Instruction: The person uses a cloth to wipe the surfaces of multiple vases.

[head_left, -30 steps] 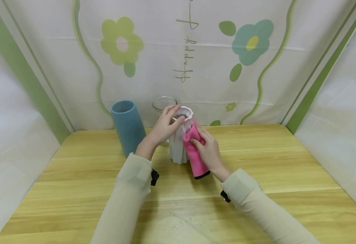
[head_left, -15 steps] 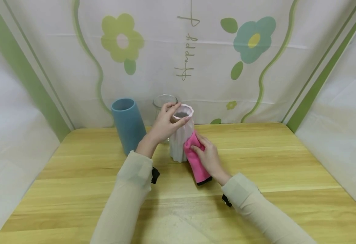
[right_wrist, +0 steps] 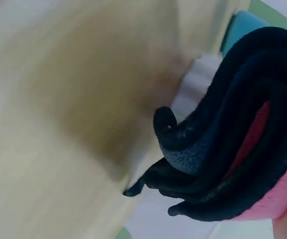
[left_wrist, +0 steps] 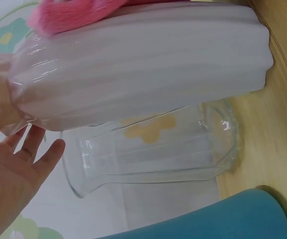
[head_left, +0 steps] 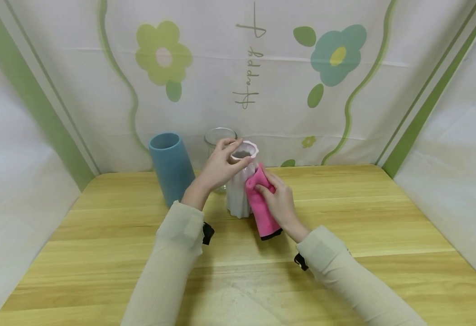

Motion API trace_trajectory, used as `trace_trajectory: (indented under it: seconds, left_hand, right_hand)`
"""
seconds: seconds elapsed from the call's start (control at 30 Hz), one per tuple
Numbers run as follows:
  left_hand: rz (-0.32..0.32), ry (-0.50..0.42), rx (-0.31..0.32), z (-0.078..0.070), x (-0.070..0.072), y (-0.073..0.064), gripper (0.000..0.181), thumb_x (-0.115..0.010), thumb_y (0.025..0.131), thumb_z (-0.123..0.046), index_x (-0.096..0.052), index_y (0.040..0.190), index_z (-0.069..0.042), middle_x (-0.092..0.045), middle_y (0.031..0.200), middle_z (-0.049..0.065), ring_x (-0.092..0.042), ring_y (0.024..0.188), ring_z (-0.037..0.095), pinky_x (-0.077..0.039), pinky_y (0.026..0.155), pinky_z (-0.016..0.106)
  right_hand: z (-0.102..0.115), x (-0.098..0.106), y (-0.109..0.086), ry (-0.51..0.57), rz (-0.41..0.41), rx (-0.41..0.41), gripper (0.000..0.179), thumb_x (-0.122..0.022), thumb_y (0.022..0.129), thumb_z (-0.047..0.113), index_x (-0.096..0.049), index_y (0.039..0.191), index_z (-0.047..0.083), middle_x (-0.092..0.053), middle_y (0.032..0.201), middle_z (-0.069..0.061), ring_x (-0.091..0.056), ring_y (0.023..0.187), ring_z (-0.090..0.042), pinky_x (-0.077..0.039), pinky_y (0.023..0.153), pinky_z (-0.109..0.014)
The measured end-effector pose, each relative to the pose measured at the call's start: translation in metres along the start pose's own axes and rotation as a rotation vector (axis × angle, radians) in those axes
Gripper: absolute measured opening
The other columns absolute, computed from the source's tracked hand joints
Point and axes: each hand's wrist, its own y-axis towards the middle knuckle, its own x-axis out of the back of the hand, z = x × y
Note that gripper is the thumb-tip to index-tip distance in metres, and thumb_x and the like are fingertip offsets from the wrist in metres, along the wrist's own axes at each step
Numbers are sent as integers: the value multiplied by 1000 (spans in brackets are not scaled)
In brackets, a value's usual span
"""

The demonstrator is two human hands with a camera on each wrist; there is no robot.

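Left hand (head_left: pixel 216 169) arched, at 10 o'clock of white fluted vase (head_left: pixel 238 194) | fingers parted, gripping its neck | right hand (head_left: pixel 280 200) at 4 o'clock | fingers pinching pink cloth (head_left: pixel 261 212)

Can see a blue vase (head_left: pixel 172 171) left on the wooden desk (head_left: pixel 368 213), a clear glass vase (left_wrist: pixel 153 154) to its right, a flower-printed sheet (head_left: pixel 217 77) on the far side.

Soft, even light leaves faint shadows on the table (head_left: pixel 364 203). Small highlights glint on the white vase (left_wrist: pixel 148 64). The right-wrist view blurs the wood.
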Motion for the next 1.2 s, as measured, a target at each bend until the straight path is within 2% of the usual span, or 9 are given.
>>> trace_trajectory:
  seconds: [0.17,0.4,0.53,0.63,0.77,0.9,1.07,1.2]
  left_hand:
    - [13,-23,-9,2,0,1,66,-56,94,-41,-30,151,-22,-24,154,4,-58,118,26,-49,96,41]
    - [32,-30,-17,6,1,2,64,-55,94,-38,-30,151,-23,-22,155,4,-56,119,27,-48,98,43]
    - [29,-51,-32,6,1,3,63,-55,94,-36,-31,151,-22,-22,155,5,-57,119,28,-48,98,44]
    - [25,-72,-42,7,0,4,64,-56,94,-35,-30,151,-21,-22,155,6,-57,119,29,-48,99,44]
    - [23,-93,-39,8,-2,4,66,-56,94,-38,-30,151,-20,-22,155,4,-57,120,29,-48,99,44]
    - [16,-94,-29,8,-3,3,66,-55,94,-41,-29,151,-21,-19,155,4,-57,120,28,-48,98,44]
    - [7,-90,-17,8,-4,3,65,-54,94,-43,-30,151,-23,-13,155,5,-57,118,27,-48,98,44]
    - [-3,-70,-30,8,-3,3,63,-54,95,-40,-31,151,-21,-15,154,7,-57,116,27,-49,96,43]
  right_hand:
    - [8,2,4,16,-18,3,52,-67,86,6,-53,136,11,-62,128,-16,-60,90,-23,-48,71,-16]
    - [14,4,8,28,-25,14,52,-67,86,7,-53,136,11,-61,129,-17,-59,90,-22,-47,69,-14]
    - [15,4,10,16,-29,26,52,-67,87,9,-53,137,13,-60,132,-14,-62,99,-23,-50,75,-18]
    - [13,4,10,6,-22,39,53,-68,86,8,-52,137,11,-60,131,-15,-63,105,-27,-55,81,-28]
    - [9,3,7,0,-15,64,54,-68,85,5,-52,136,7,-58,133,-18,-62,111,-31,-55,87,-38]
    - [3,2,1,-1,-5,64,54,-68,85,5,-51,137,5,-58,132,-18,-62,112,-32,-54,89,-40]
    - [-6,-1,-6,-16,35,15,55,-68,85,5,-50,137,3,-60,130,-20,-62,113,-32,-54,90,-40]
    - [-13,-3,-10,-39,72,-18,55,-68,85,5,-49,137,1,-59,130,-21,-60,116,-34,-52,93,-40]
